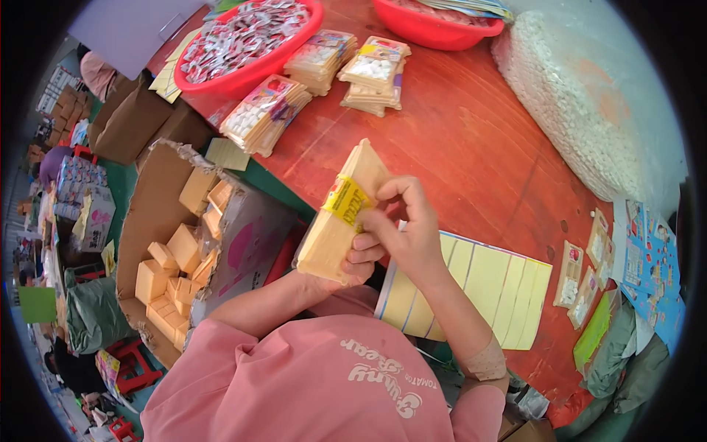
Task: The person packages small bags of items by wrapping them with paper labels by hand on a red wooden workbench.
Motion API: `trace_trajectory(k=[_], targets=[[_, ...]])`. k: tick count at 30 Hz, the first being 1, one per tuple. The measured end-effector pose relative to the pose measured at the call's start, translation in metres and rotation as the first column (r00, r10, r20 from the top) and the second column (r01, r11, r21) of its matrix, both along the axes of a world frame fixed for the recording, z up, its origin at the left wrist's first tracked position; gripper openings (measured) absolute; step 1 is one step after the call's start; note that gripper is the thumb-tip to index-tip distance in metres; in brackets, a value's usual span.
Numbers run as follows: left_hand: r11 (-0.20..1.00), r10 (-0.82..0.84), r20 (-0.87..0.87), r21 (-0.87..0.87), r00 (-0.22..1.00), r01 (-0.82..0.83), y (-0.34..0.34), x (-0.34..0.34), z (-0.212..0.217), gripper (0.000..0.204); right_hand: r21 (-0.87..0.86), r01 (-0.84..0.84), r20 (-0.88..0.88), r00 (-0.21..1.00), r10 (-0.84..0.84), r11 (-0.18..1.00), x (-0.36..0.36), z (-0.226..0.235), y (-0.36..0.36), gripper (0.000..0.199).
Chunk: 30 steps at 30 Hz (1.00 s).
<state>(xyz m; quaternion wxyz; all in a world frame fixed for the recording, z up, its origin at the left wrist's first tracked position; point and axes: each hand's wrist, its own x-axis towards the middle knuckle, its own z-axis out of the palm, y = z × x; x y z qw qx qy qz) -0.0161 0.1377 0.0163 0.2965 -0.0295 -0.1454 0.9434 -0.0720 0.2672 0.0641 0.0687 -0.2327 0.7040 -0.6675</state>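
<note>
My left hand (355,264) is closed around the lower end of a stack of cream plastic trays (322,239), held tilted above the table's near edge. A yellow printed sticker (343,197) wraps across the stack's middle. My right hand (407,225) has its thumb and fingers pinched at the sticker's right end, against the stack. Below the right forearm lies a sheet of pale yellow sticker strips (493,283) with blue dividing lines. The trays' far face is hidden.
On the red table (442,132) stand filled tray stacks (254,121), a red basin (221,92) of small sachets and another red basin (434,29). A large bag of white pellets (563,96) lies right. A carton (158,199) of cream tray stacks stands left.
</note>
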Motion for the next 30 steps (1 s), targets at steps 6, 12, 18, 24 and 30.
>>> trace_trajectory(k=[6,12,18,24,30], targets=[[0.859,-0.068,-0.097,-0.512,0.993,0.009,0.002,-0.034,0.007,0.032,0.163,-0.044,-0.015,0.999,0.047,0.986,-0.024,0.003,0.04,0.024],[0.027,0.001,-0.341,-0.94,0.94,-0.341,0.032,-0.143,0.009,0.029,0.149,0.261,0.065,0.96,-0.273,0.954,-0.018,-0.002,0.107,0.017],[-0.677,-0.189,-0.692,-0.422,0.697,-0.603,0.053,-0.221,0.01,0.03,0.374,0.385,-0.063,0.918,-0.391,0.844,0.035,-0.012,0.158,0.016],[-0.843,-0.538,-0.36,0.245,0.762,-0.48,0.022,-0.279,-0.026,0.017,0.526,0.319,-0.306,0.936,-0.175,0.789,0.068,-0.004,0.179,0.038],[-0.676,-0.725,-0.325,0.506,0.607,-0.536,0.024,-0.251,0.012,0.018,0.872,0.077,-0.168,0.975,0.147,0.484,0.115,0.016,0.185,0.089]])
